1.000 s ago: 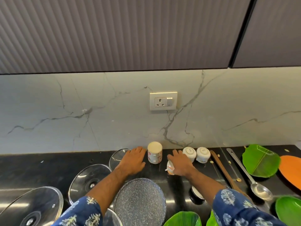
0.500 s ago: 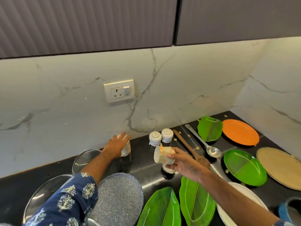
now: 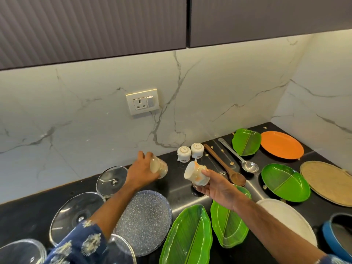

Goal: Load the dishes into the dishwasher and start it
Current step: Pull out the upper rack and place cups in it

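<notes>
- Step in hand, as judged: gathering cups off the surface (image 3: pixel 190 195) for carrying to the dishwasher. No dishwasher in view; loading not yet begun.
- Left hand (image 3: pixel 142 173): fingers curled round a tall patterned cup (image 3: pixel 159 166), tipped on its side, lifted clear of the surface.
- Right hand (image 3: pixel 217 186): palm up, thumb and fingers gripping a small white cup with orange marks (image 3: pixel 196 175), also tipped, mouth toward the left.
- The two held cups are near each other but apart, above the black surface in front of the marble wall.
- Remaining on the surface: two small white cups (image 3: pixel 189 152) upside down, just beside each other by the wall; wooden spoon (image 3: pixel 222 165) and steel ladle (image 3: pixel 239 156) lying to their right; green leaf-shaped plates (image 3: pixel 188 237); orange plate (image 3: pixel 282 145); speckled grey plate (image 3: pixel 144 221); glass lids (image 3: pixel 76 216) at left.
- Next move calls for: turning toward the dishwasher with both cups held, then seating them mouth down in a rack. Both hands occupied, so a closed door would need one cup set down first.
- Risk: slip of the loosely held small cup.
</notes>
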Motion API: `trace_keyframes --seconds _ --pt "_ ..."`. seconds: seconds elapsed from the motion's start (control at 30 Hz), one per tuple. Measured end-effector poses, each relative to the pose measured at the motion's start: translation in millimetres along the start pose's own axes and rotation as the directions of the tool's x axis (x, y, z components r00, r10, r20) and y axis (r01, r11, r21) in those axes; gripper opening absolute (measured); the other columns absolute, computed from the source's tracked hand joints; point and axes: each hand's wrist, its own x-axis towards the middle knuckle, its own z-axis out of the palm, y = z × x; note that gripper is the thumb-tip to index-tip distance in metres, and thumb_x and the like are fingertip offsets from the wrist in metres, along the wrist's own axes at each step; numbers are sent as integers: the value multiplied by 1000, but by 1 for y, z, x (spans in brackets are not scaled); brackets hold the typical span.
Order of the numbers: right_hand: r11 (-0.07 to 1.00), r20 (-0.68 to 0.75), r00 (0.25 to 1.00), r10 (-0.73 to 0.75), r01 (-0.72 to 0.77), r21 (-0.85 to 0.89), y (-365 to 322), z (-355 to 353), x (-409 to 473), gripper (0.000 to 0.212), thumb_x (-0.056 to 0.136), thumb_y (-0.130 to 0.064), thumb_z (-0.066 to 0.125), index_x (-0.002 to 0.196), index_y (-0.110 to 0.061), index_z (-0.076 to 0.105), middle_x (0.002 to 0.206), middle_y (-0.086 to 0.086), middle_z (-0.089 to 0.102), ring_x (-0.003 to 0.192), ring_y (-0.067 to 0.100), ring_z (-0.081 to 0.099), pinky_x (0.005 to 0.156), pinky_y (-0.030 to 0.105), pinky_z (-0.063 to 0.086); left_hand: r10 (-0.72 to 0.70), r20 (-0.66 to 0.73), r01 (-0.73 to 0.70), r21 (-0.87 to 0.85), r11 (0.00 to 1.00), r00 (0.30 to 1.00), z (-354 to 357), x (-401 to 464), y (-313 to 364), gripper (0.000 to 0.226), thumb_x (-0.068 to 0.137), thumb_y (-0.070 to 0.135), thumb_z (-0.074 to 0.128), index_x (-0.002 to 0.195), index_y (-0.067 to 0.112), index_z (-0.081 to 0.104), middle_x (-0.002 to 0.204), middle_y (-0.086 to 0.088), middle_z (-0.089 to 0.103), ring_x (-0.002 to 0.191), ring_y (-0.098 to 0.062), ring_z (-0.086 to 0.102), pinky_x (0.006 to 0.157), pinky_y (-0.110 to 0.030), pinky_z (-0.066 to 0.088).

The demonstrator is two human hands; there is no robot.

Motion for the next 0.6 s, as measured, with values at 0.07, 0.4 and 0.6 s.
trace_keyframes --seconds 0.07,0.4,0.6 --pt "999 -7 1000 -18 18 41 3 -2 -8 66 82 -38 75 135 -4 55 121 20 60 104 30 58 84 37 56 -64 -80 34 -324 946 995 -9 -14 12 80 66 45 88 129 26 42 122 1 36 104 -18 52 87 -33 55" --pt "930 -236 946 -220 277 241 40 9 -120 41 88 -32 66 122 -9 65 112 17 63 90 26 65 72 35 59 -7 209 208 -977 -45 978 -20 -109 77 58 84 38 72 133 13 53 125 -12 68 114 -32 66 84 -51 57" --pt "864 -403 874 -272 406 299 101 27 -221 33 83 -39 69 106 -17 78 105 14 69 85 27 71 67 34 59 207 437 476 -855 -207 875 -5 -179 103 44 95 48 45 104 22 80 108 -7 75 97 -22 71 84 -39 59"
